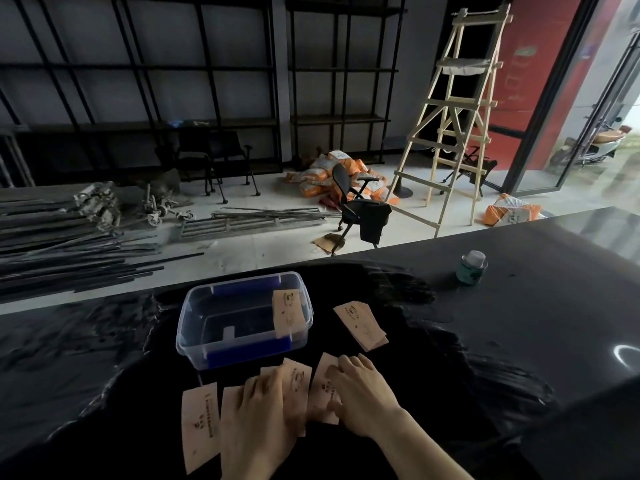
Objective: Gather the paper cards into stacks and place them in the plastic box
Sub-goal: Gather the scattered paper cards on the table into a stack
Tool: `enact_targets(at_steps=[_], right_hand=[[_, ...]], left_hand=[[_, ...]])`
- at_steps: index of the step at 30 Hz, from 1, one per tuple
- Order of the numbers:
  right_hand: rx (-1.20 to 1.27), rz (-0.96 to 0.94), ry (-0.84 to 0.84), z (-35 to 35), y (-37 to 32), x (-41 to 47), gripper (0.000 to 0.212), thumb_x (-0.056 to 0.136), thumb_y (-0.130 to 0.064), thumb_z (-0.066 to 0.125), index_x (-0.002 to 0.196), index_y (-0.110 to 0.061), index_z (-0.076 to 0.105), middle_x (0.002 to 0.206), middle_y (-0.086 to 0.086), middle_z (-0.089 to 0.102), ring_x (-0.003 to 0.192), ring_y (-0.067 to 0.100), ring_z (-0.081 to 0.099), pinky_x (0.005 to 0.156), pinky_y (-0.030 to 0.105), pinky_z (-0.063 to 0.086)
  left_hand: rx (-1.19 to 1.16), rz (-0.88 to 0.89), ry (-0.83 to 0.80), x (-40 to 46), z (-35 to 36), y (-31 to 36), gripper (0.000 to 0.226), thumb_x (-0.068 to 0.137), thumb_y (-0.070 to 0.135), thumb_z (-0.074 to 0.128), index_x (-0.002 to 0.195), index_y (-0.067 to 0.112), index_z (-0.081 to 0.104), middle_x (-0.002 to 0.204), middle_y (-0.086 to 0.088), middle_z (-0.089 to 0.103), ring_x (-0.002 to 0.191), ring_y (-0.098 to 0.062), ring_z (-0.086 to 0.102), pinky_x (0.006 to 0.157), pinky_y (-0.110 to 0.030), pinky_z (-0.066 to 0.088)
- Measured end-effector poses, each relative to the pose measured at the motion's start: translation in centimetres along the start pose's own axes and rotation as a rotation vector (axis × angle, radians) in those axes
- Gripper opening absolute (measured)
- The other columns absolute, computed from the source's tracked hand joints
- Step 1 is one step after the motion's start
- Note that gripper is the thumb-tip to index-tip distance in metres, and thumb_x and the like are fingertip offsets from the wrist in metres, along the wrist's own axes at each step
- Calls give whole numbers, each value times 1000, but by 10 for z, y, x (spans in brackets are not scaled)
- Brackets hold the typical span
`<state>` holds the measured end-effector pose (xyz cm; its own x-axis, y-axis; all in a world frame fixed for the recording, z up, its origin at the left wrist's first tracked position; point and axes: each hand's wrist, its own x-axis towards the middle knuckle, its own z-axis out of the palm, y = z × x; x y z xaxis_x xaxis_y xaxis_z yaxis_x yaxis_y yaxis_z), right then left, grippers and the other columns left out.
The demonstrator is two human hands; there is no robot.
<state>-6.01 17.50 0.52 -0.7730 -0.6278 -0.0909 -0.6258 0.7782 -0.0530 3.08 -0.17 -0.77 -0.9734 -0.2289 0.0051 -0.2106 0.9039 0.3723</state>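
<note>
Head view: left hand point(266, 400) and right hand point(360, 393), fingers flat, press loose paper cards point(298, 379); slide them together squarely before lifting into the plastic box point(194, 327).

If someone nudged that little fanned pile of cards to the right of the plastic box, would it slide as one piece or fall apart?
The fanned pile of cards would probably spread further: its edges are already offset, so nothing seems to bind it. The cards look thin and light, so they likely flex when lifted. On the glossy black table cover they may skid easily.
</note>
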Motion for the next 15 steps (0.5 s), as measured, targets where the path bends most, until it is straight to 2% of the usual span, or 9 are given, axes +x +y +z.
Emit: enact_targets(at_steps=[1,3,5,6,8,10,11,13,15], right_hand=[[24,-12,-18,-1,2,2,63,93,-38,69,148,-22,44,149,9,45,143,30,36,122,42,25],[61,-53,-108,0,9,8,86,94,-39,70,161,-31,17,169,5,16,156,32,5,127,50,11],[57,-101,-216,-2,15,14,93,95,-40,67,161,-36,1,172,0,-4,156,30,-13,127,54,3],[68,-117,-250,-2,18,17,93,96,-41,67,161,-37,1,172,-1,-2,156,29,-11,127,55,5],[97,-130,-264,-3,22,21,88,94,-44,68,161,-35,12,171,-1,13,156,30,7,126,52,15],[80,-127,-214,-2,24,20,87,90,-49,70,160,-31,22,160,3,30,147,31,28,121,46,28],[63,-125,-187,-1,25,19,87,89,-52,70,159,-29,23,155,4,32,144,31,31,120,45,30],[47,-146,-181,1,28,17,88,91,-56,66,160,-31,19,162,5,22,151,33,16,123,48,24],[20,-187,-264,-3,30,19,88,94,-56,61,161,-35,9,172,2,-2,156,30,-9,126,54,12]], left_hand=[[-19,4,15,2,-6,-2,88,72,63,66,148,44,27,139,16,53,128,-10,48,109,-35,39],[-75,-8,13,13,-4,-3,86,76,52,73,147,46,24,139,17,54,126,-8,52,108,-32,43],[-140,-1,-14,14,-8,-2,77,82,44,73,146,41,30,139,16,55,119,-7,58,102,-30,49],[-187,-27,-34,16,-7,-6,69,84,44,72,142,41,35,136,15,57,114,-6,61,97,-30,52],[-276,-65,-50,15,-9,-9,56,85,42,71,132,46,41,127,17,61,105,-3,62,89,-31,57],[-288,-77,-40,16,-11,-8,53,87,34,71,131,44,44,125,17,62,104,-2,61,88,-27,55],[-286,-86,-36,17,-11,-9,52,89,31,71,133,42,45,124,16,63,105,-3,61,88,-26,54],[-285,-111,-18,19,-8,-11,53,88,27,72,134,38,47,125,14,65,107,-5,63,88,-26,55],[-292,-136,-10,20,-5,-12,55,87,26,74,134,36,49,125,12,66,108,-6,64,90,-27,56]])
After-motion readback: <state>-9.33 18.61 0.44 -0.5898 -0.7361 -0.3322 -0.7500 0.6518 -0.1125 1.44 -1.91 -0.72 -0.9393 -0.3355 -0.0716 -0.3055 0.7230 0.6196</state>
